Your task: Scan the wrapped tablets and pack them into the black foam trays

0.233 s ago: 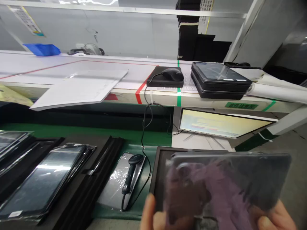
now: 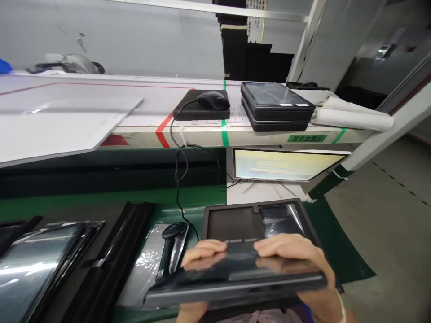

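Holding a flat dark tablet [image 2: 235, 280] level at the bottom middle of the frame, left hand [image 2: 202, 251] and right hand [image 2: 289, 251] curled over its far edge so it cannot slip. Kept just above the black tray [image 2: 232, 222] on the green worktop [image 2: 202, 195], scanner [image 2: 170, 249] lying close on the left, within easy reach.

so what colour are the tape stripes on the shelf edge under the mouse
One red stripe and one green stripe, clearest in the head view.
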`<state>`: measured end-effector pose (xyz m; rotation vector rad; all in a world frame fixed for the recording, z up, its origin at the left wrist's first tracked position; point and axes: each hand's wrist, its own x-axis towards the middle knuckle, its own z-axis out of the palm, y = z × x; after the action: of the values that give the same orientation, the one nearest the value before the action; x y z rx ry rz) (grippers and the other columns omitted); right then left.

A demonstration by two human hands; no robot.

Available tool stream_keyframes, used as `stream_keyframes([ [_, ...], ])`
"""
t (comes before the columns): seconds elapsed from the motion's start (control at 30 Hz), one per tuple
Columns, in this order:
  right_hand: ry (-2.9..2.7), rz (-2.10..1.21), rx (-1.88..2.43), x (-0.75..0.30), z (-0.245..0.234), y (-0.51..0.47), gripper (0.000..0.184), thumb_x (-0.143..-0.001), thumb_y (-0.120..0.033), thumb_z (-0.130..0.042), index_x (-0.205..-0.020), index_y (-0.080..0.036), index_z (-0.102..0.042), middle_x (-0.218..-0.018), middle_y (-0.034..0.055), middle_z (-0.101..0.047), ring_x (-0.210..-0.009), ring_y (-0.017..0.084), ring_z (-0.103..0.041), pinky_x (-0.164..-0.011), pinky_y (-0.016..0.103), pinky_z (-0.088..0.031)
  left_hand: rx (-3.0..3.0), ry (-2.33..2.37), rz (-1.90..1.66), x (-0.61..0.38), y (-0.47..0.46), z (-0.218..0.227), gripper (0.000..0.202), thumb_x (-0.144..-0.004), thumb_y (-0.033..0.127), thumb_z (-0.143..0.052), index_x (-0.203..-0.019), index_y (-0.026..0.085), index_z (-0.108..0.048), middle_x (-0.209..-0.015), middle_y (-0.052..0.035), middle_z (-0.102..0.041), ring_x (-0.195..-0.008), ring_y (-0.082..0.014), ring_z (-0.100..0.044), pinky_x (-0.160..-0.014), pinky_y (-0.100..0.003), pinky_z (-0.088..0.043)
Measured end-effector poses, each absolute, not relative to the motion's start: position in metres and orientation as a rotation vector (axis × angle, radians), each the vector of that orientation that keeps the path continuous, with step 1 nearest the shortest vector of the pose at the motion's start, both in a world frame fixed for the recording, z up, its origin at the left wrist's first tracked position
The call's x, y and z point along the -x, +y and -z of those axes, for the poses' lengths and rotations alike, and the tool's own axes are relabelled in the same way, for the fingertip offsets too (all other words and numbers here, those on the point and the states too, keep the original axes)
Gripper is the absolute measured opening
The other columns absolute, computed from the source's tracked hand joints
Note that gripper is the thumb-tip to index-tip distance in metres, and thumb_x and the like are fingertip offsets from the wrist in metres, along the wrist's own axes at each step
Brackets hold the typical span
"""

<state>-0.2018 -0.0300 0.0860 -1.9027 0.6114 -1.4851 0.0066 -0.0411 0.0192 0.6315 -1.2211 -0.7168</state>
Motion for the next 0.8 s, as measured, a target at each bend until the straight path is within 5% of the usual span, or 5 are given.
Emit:
stream_keyframes([
  [0.17, 0.393, 1.344, 2.199, 0.192, -0.097, -0.045, 0.060, -0.087, -0.005, -0.052, -0.141, -0.025, -0.036, -0.121, 0.0086, -0.063, -0.112, 0.020, -0.060, -0.091, 0.038, -0.055, -0.558, -1.177, 0.689, -0.013, -0.064, 0.008, 0.014, -0.083, 0.032, -0.064, -0.093, 0.022, -0.065, -0.086, -0.0014, -0.070, -0.080, -0.0149, -0.067, -0.080, -0.027, -0.055],
  [0.4, 0.439, 1.413, 2.204, 0.194, -0.089, -0.042, 0.056, -0.087, -0.003, -0.054, -0.136, -0.026, -0.043, -0.116, 0.0072, -0.065, -0.107, 0.022, -0.063, -0.084, 0.035, -0.059, -0.649, -1.099, 0.691, -0.015, -0.052, 0.013, 0.019, -0.079, 0.038, -0.068, -0.085, 0.021, -0.066, -0.079, -0.0030, -0.069, -0.075, -0.0191, -0.066, -0.071, -0.033, -0.055],
  [0.53, 0.420, 1.533, 2.127, 0.199, -0.081, -0.042, 0.033, -0.097, -0.020, -0.041, -0.129, -0.023, -0.049, -0.104, 0.0084, -0.070, -0.100, 0.023, -0.066, -0.077, 0.040, -0.060, -0.596, -1.198, 0.668, -0.017, -0.048, -0.006, 0.015, -0.085, 0.032, -0.059, -0.094, 0.022, -0.066, -0.087, -0.0040, -0.070, -0.083, -0.0197, -0.065, -0.076, -0.033, -0.054],
  [0.7, 0.902, 1.713, 2.191, 0.209, -0.088, -0.023, 0.045, -0.087, -0.020, -0.060, -0.131, -0.027, -0.051, -0.119, 0.0052, -0.063, -0.117, 0.022, -0.056, -0.101, 0.040, -0.049, -0.619, -1.599, 0.205, -0.025, -0.038, -0.053, 0.018, -0.091, 0.024, -0.051, -0.102, 0.018, -0.065, -0.089, -0.0051, -0.070, -0.081, -0.0162, -0.065, -0.076, -0.028, -0.048],
  [0.8, 0.837, 1.677, 2.396, 0.205, -0.097, -0.014, 0.033, -0.090, -0.020, -0.056, -0.119, -0.035, -0.059, -0.115, 0.0012, -0.066, -0.117, 0.021, -0.057, -0.101, 0.040, -0.049, -0.809, -1.909, -0.165, -0.027, -0.020, -0.077, 0.023, -0.092, 0.021, -0.046, -0.097, 0.018, -0.068, -0.091, -0.0063, -0.071, -0.087, -0.0174, -0.065, -0.092, -0.034, -0.037],
])
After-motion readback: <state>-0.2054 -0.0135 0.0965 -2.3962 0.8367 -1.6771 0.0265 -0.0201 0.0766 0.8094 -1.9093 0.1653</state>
